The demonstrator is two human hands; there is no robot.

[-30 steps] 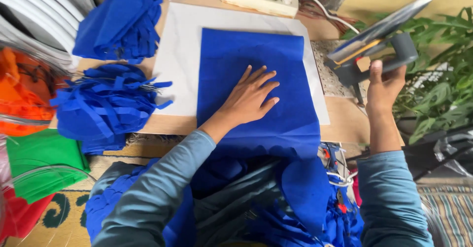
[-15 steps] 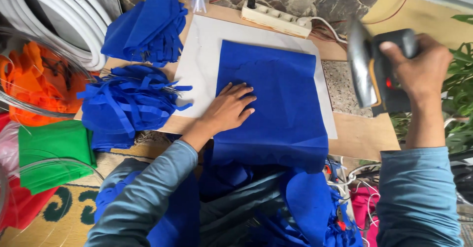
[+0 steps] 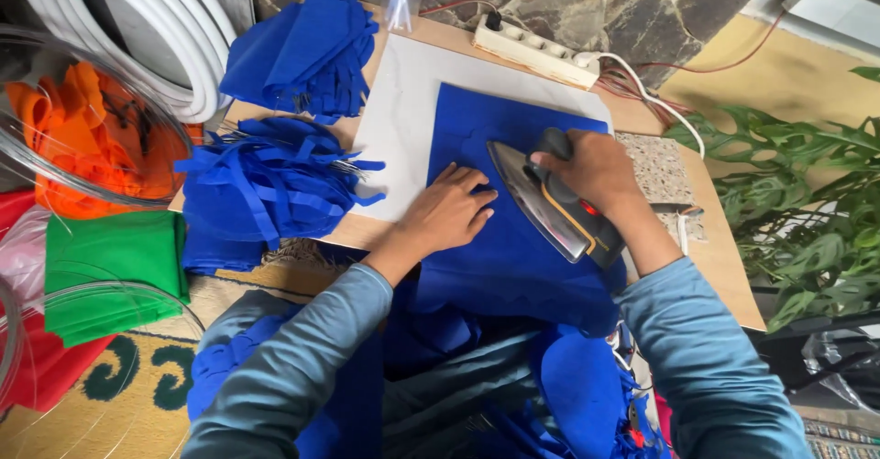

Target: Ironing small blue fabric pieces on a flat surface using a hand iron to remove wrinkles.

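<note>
On the white ironing board [image 3: 403, 120], the left hand [image 3: 449, 216] presses flat, fingers spread, on blue felt cloth [image 3: 513, 257]; the right hand [image 3: 596, 170] grips a tilted grey iron [image 3: 545, 202], hiding its handle.

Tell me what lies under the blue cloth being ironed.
Under the blue cloth lies a white board on a wooden tabletop. The board's covered middle and whatever lies below the cloth's near edge cannot be seen.

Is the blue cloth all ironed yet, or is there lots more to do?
Not yet. Blue pieces are stacked at the back. The right hand holds the iron, tilted, over the blue cloth, which the left hand presses flat. More blue fabric waits on the lap.
</note>
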